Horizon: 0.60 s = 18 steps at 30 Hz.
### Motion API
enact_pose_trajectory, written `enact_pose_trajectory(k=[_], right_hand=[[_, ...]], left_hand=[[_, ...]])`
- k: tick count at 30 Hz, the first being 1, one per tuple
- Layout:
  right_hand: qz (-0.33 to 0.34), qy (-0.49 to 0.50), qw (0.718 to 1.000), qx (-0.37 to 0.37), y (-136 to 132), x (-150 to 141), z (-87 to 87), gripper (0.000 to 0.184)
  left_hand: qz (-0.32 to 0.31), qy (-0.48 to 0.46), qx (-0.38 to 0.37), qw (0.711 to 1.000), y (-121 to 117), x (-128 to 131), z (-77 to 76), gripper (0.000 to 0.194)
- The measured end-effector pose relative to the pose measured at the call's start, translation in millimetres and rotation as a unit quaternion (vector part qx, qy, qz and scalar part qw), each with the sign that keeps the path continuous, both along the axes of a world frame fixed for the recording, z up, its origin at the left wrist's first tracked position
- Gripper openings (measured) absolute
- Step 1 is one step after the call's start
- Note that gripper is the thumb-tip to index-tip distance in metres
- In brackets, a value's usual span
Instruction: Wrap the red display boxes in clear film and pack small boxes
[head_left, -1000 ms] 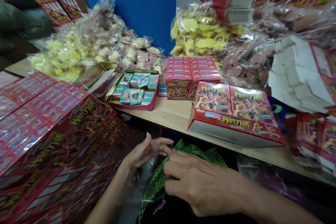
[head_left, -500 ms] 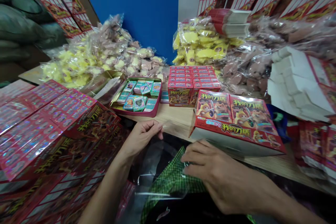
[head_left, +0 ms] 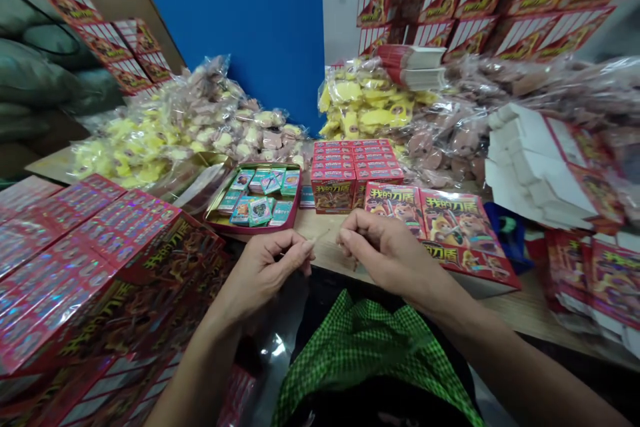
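Note:
My left hand [head_left: 263,272] and my right hand [head_left: 387,250] are raised side by side over the front edge of the wooden table [head_left: 330,250]. Both pinch the top edge of a clear plastic bag [head_left: 324,238], a thin, nearly invisible film stretched between the fingertips. Below the hands lies a green checked cloth [head_left: 365,347] on my lap. Just behind my right hand sits a red printed box [head_left: 450,230] with cartoon animals. A red tin tray [head_left: 253,223] of small teal card packs stands behind my left hand.
Stacks of red shiny boxes [head_left: 75,260] fill the left. A block of small red boxes [head_left: 350,167] stands mid-table. Plastic bags of yellow and pink plush toys [head_left: 200,120] pile at the back. White folded cartons [head_left: 540,160] lean at right, more red boxes above.
Both hands rose from the green cloth on my lap up to the table edge. They now hold the clear bag between pinched fingers. The view tilted upward.

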State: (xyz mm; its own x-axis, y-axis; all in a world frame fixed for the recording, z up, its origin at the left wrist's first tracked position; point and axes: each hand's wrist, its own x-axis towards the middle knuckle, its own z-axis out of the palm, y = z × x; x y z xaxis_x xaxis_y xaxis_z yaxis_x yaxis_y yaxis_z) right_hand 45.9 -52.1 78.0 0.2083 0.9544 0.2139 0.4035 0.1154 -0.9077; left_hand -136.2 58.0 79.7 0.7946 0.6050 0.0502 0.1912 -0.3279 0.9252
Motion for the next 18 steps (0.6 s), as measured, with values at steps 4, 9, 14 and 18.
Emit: enact_pose_trajectory(k=[4,9,14,18], right_hand=[[0.003,0.052,0.999,0.014,4,1,-0.9,0.022],[-0.030,-0.015,0.998,0.058,0,-6,1.6,0.018],[-0.036,-0.086,0.992,0.088,-4,-14,3.4,0.018],[-0.043,-0.136,0.982,0.124,-5,-18,3.2,0.019]], left_hand=[[0.093,-0.042,0.112,0.988,-7,5,-7.8,0.017],[0.227,-0.108,0.451,0.856,-29,12,-7.5,0.004],[0.191,-0.082,0.562,0.800,-33,15,-3.7,0.009],[0.189,-0.075,0.564,0.801,-35,18,2.6,0.008]])
